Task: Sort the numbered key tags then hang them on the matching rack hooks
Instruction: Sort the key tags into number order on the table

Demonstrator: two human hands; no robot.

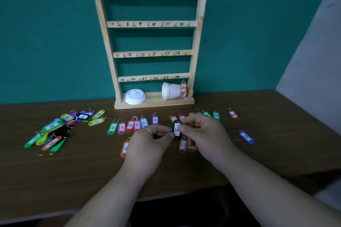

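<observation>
Pinching black tag (176, 129) between both hands (172, 135)

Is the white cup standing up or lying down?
Lying down. The white cup rests on its side on the rack base, its mouth facing the lid.

The left hand (147, 145) covers most of an orange tag (125, 148) near the counter's (92, 171) middle, leaving only part of its number, and the right hand (201, 134) hides the far end of a pink tag (183, 146). The black tag (176, 129) pinched between both hands has its sides covered by them and a second digit too blurred to tell. In the heap (51, 131) near the counter's left edge tags overlap so several numbers cannot be read, the blue tag (246, 136) toward the right edge is too blurred to read, and both forearms (114, 199) run off the picture's bottom edge.
</observation>
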